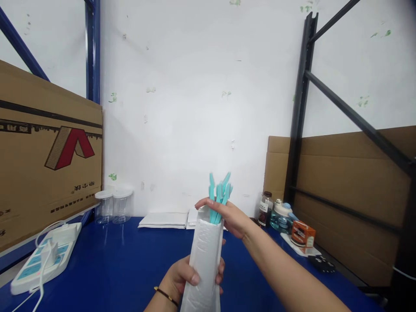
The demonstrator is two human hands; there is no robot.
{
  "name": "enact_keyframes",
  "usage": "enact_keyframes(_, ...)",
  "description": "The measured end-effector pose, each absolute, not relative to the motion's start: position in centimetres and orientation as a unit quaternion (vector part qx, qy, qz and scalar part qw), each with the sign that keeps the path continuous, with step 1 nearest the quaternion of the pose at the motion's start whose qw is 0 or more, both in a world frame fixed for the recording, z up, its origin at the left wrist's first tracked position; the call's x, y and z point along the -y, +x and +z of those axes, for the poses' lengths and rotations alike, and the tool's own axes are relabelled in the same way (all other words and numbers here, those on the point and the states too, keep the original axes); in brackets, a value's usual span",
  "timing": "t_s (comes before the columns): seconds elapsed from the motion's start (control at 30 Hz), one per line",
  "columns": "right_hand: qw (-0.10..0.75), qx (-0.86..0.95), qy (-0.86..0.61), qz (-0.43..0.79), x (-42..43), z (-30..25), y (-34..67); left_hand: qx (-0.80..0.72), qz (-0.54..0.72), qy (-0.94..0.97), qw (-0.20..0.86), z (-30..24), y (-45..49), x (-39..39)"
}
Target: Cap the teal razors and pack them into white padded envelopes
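A white padded envelope (204,255) stands nearly upright in front of me, its mouth at the top. My left hand (198,275) is wrapped round its lower half, thumb on the front and fingers round the right edge. Several slim teal plastic sticks (220,197) with angled tips poke out of the mouth; their lower ends are hidden inside. At the top rim, my right hand (229,214) reaches across behind the sticks, its fingers curled over the envelope's back edge. Part of that hand is covered by the sticks and envelope.
On the blue table (123,264), flat white envelopes (164,219) lie by the wall. Two clear jars (121,208) and a power strip (48,255) are at left. A dark bottle (265,210), teal bottle (282,216) and orange box (303,234) stand at right.
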State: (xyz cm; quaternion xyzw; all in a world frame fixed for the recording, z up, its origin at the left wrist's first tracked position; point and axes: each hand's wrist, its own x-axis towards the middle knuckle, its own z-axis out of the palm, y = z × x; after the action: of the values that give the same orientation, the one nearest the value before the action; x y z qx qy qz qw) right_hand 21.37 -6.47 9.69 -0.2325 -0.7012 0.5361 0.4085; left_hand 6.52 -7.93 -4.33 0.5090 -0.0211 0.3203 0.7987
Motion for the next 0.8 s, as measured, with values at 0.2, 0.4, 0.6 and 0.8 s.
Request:
enact_keyframes(0.2,0.367,0.711,-0.207,0.563,6.3,9.5,21.6,0.066,0.336,0.481,0.807,-4.5,7.2,7.9)
enact_keyframes(0.4,0.4,0.717,-0.214,0.529,6.1,9.8,22.1,0.068,0.35,0.461,0.813,-5.3,7.2,7.7)
enact_keyframes(0.6,0.4,0.769,-0.251,0.431,5.7,9.0,22.6,0.065,0.351,0.443,0.822,-6.0,7.2,7.5)
enact_keyframes(0.8,0.432,0.748,-0.282,0.417,4.2,6.5,23.3,0.033,0.328,0.372,0.868,-5.0,7.5,8.8)
